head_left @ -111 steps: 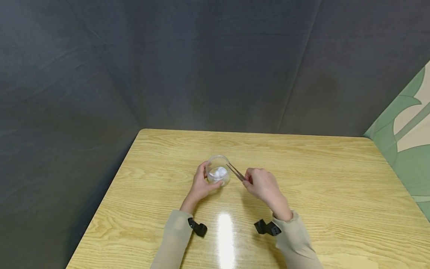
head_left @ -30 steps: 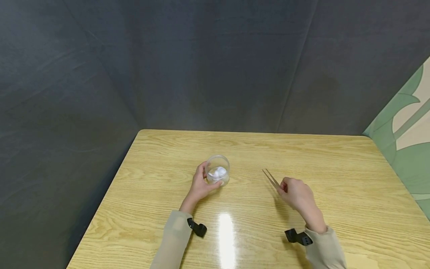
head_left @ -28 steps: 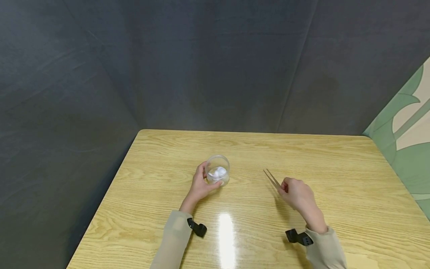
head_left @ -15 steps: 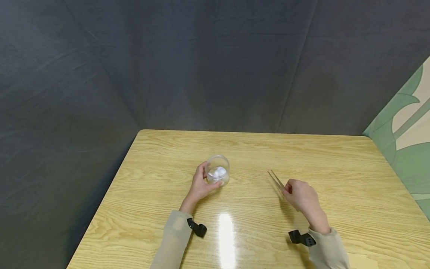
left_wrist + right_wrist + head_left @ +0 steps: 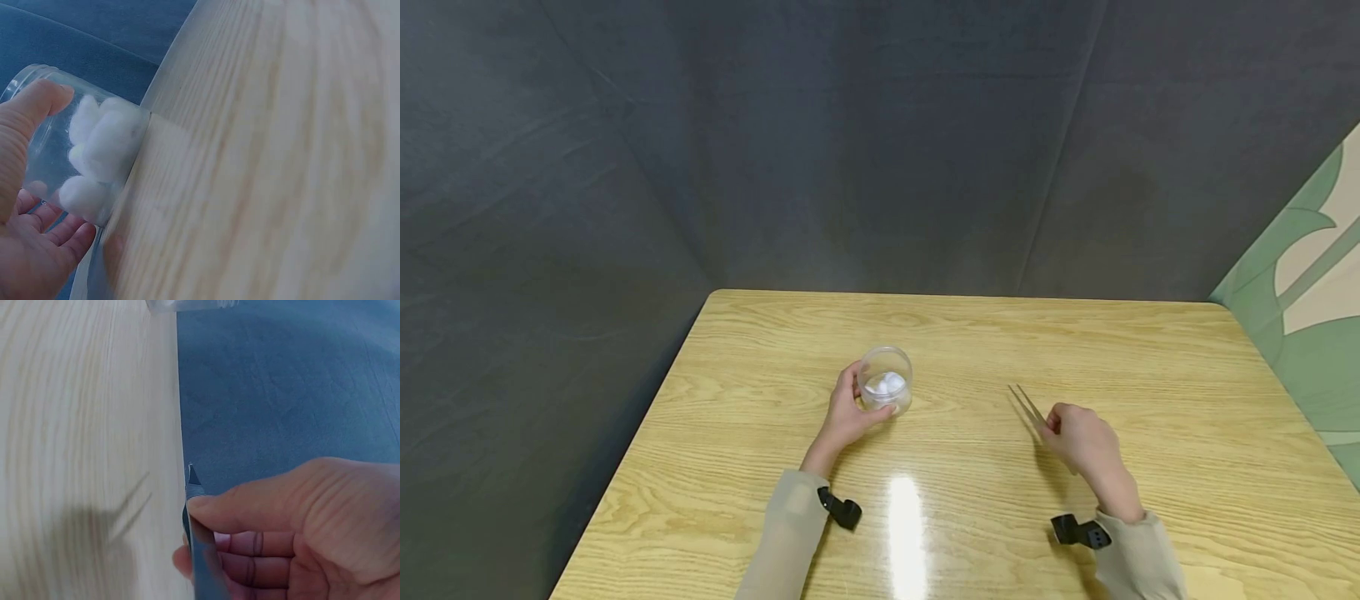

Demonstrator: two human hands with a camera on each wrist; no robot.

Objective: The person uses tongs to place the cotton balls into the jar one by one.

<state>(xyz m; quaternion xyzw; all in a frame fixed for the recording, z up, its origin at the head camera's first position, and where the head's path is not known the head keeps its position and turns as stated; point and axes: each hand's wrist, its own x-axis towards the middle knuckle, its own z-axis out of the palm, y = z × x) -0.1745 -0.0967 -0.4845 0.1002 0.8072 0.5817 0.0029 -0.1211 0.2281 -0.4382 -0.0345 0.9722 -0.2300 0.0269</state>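
A clear plastic jar without a lid stands upright on the wooden table, several white cotton balls lying in its bottom. My left hand grips the jar from the left, thumb on the near side and fingers round the far side. To the right, my right hand pinches metal tweezers between thumb and fingers. The tweezers' tips point forward and left, slightly apart, with nothing between them. In the right wrist view the tweezers show ridges near the thumb, and their shadow falls on the table.
The wooden table fills the lower part of the head view. Behind it and on the left hangs a dark cloth. A green and beige leaf-patterned surface borders the table's right side. Light glares off the table between the arms.
My right hand has carried the tweezers from beside the jar's rim away to the right, drifting slightly nearer in the last second. The left hand and jar have stayed in place.
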